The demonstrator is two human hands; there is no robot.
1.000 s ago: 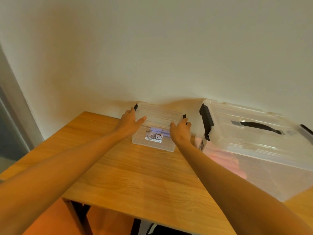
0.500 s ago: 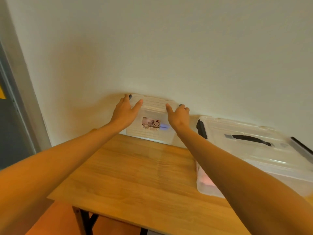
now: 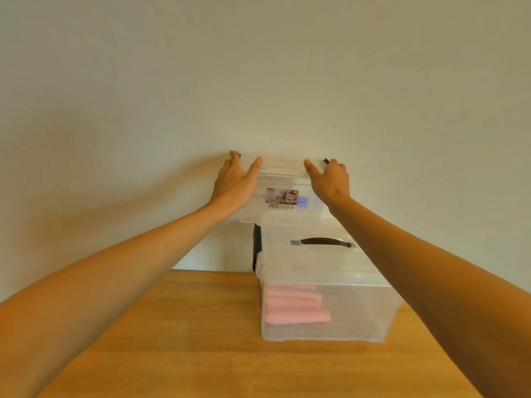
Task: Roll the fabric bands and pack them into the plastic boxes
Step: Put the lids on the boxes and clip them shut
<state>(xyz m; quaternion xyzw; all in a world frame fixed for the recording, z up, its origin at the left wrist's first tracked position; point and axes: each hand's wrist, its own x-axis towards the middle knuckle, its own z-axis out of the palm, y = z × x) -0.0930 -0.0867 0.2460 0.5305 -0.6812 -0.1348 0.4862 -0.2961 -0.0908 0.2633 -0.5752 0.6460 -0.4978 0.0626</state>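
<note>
Both hands hold a small box (image 3: 283, 193) made of clear plastic, up in front of the wall (image 3: 258, 67); the left hand (image 3: 234, 183) grips the left end of it and the right hand (image 3: 330, 180) grips the right end; each thumb lies across the top of the small box and the other fingers curl round its far side, so both hands are closed on it and not spread wide; a little black clip (image 3: 238, 154) peeks out by the fingers at each end; a sticker (image 3: 283, 198) with a picture and a bar code is on the side of the small box that faces this way; the small box looks blurry, so what is inside it cannot be made out; right under it sits a big box (image 3: 324, 326), also clear, with its big lid (image 3: 316, 262) on; the big box stands on the wooden counter (image 3: 201, 340), close to the wall; the small box is over the back part of the big lid, and it is hard to tell if the two touch or if there is a gap; a black handle (image 3: 321, 242) lies flat on the big lid, and a tall black clasp (image 3: 256, 248) runs down the left end of the big box; inside the big box, pink bands (image 3: 296, 308) lie rolled up in a stack, towards the left side; both arms are bare and reach in from the bottom corners
</note>
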